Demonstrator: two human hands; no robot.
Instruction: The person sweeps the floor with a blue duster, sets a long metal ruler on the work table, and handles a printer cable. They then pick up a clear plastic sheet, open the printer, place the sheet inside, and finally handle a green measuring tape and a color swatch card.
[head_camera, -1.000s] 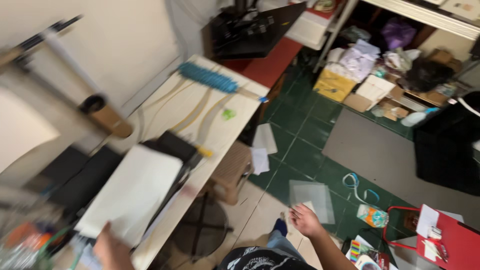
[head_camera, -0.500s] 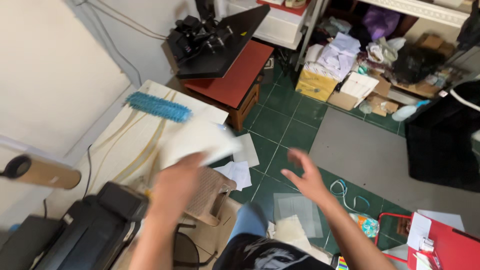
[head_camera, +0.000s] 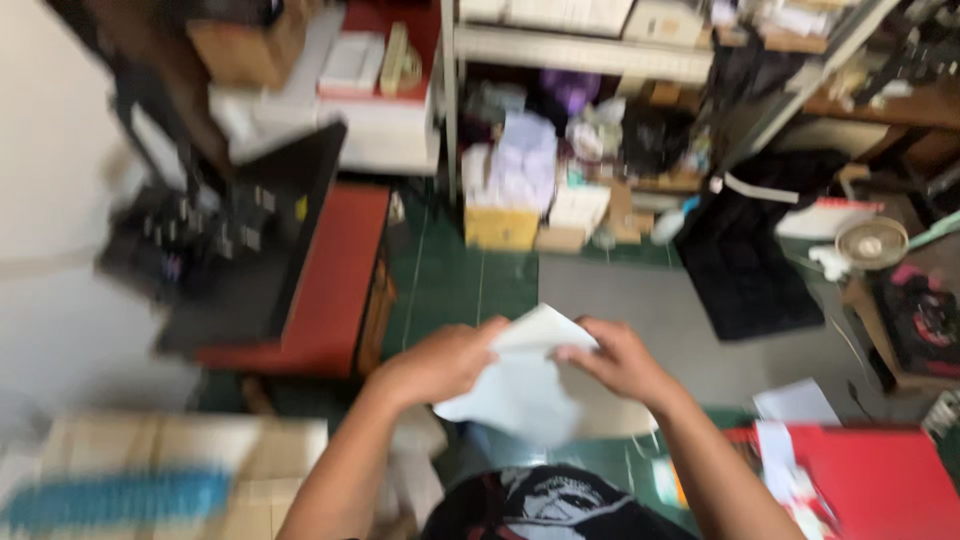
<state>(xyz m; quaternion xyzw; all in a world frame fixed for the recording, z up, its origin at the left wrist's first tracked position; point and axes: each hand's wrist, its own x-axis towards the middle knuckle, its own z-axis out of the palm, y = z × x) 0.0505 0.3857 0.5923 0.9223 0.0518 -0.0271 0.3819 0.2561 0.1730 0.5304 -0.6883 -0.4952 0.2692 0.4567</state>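
head view: left hand (head_camera: 440, 362) and right hand (head_camera: 618, 358) pinch a white paper sheet (head_camera: 520, 385) between them, its bulk hanging below both grips.

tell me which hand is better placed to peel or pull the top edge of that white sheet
Probably the right hand: its fingertips pinch the white sheet right by the raised top corner. The left hand grips the left edge and looks better suited to steadying. Motion blur hides the finer finger detail.
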